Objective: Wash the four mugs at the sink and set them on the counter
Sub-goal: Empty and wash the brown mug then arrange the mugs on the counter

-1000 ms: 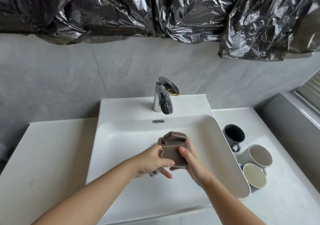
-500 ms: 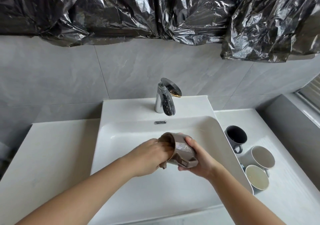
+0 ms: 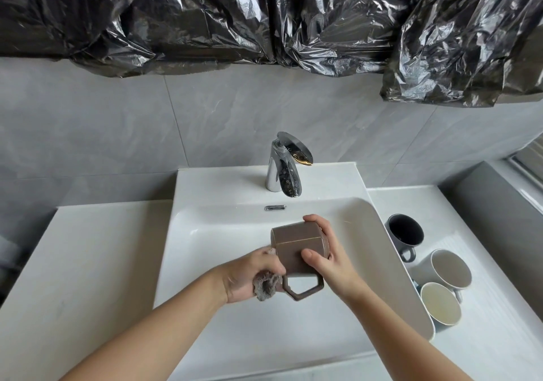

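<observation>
In the head view, my right hand point(image 3: 332, 257) grasps the mug point(image 3: 299, 248) by its base, thumb on the near side and fingers over the far side, above the sink point(image 3: 205, 248). The mug lies on its side: long axis left to right, mouth to the left, handle pointing near. My left hand point(image 3: 249, 277) is clenched around a cloth point(image 3: 266, 286) just at the mouth, so it is the hand nearer to the opening. Whether the cloth reaches inside, I cannot tell. I judge the next wipe must go rightward along this axis. Three other mugs point(image 3: 449, 269) stand on the counter point(image 3: 493, 336) at the right, just beside the sink.
</observation>
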`<state>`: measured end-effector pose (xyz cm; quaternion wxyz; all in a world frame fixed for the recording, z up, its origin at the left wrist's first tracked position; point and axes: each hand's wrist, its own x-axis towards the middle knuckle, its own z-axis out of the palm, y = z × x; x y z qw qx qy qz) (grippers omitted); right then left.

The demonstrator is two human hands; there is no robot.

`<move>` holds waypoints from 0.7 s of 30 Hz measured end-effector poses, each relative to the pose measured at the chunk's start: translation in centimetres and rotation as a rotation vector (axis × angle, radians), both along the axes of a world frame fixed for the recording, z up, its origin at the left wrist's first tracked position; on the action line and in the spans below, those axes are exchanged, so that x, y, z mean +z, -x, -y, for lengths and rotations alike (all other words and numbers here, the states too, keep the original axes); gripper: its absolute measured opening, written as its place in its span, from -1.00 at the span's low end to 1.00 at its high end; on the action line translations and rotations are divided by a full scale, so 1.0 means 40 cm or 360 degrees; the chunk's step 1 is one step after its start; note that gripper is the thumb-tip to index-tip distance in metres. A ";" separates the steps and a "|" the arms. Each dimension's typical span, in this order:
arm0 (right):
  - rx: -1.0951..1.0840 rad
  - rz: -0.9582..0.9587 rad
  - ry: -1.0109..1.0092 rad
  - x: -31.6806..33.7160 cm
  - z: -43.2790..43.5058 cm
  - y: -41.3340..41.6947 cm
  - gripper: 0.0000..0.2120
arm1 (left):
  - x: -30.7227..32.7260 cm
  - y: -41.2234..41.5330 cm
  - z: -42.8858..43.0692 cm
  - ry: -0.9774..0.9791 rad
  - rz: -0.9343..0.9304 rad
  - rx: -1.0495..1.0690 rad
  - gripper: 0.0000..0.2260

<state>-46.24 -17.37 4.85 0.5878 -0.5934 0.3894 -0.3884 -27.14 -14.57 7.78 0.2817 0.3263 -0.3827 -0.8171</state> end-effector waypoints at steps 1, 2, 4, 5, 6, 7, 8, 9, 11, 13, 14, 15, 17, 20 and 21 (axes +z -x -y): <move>-0.0012 -0.0023 0.0053 -0.001 -0.004 -0.002 -0.46 | 0.007 0.003 0.001 0.0007 0.0025 0.0049 -0.63; -0.0021 -0.0027 0.0066 -0.004 -0.008 -0.005 -0.43 | -0.001 0.009 0.008 0.0054 0.0138 0.0128 -0.73; 0.0019 0.0017 -0.0074 -0.011 -0.010 -0.007 -0.36 | -0.019 0.015 0.018 0.0220 0.0450 0.0280 -0.86; 0.0072 0.0067 -0.0259 -0.014 -0.008 -0.006 -0.32 | -0.024 0.011 0.021 0.0339 0.0625 0.0261 -0.87; 0.0144 0.0111 -0.0496 -0.015 -0.004 0.000 -0.28 | -0.024 0.006 0.023 0.0501 0.0834 0.0185 -0.83; 0.0236 0.0144 -0.0742 -0.014 0.002 0.006 -0.25 | -0.021 -0.001 0.022 0.0686 0.1058 0.0065 -0.78; 0.0329 0.0176 -0.0969 -0.011 0.008 0.011 -0.22 | -0.018 -0.008 0.018 0.0885 0.1252 -0.0036 -0.76; 0.0407 0.0229 -0.1173 -0.010 0.015 0.016 -0.16 | -0.011 -0.010 0.012 0.1150 0.1402 -0.0102 -0.76; 0.0506 0.0324 -0.1451 -0.003 0.017 0.019 -0.09 | -0.002 -0.012 0.008 0.1842 0.1503 -0.0144 -0.83; 0.0429 0.0359 -0.1560 0.011 0.014 0.009 -0.20 | -0.021 -0.016 0.015 0.2312 0.1616 -0.0329 -0.89; 0.0319 0.0386 -0.1555 0.017 0.012 0.001 -0.31 | -0.040 -0.021 0.021 0.2327 0.1702 -0.0387 -0.89; 0.0215 0.0414 -0.1494 0.017 0.013 -0.006 -0.40 | -0.058 -0.022 0.024 0.2251 0.1739 -0.0401 -0.84; 0.0084 0.0393 -0.1264 0.008 0.011 -0.019 -0.53 | -0.075 -0.010 0.014 0.1888 0.1606 -0.0332 -0.69; 0.0031 0.0334 -0.0909 0.003 0.010 -0.032 -0.49 | -0.048 0.009 0.004 0.1161 0.1328 -0.0179 -0.71; 0.0031 0.0302 -0.0770 -0.003 0.013 -0.028 -0.48 | -0.034 0.013 0.002 0.0934 0.1185 -0.0145 -0.74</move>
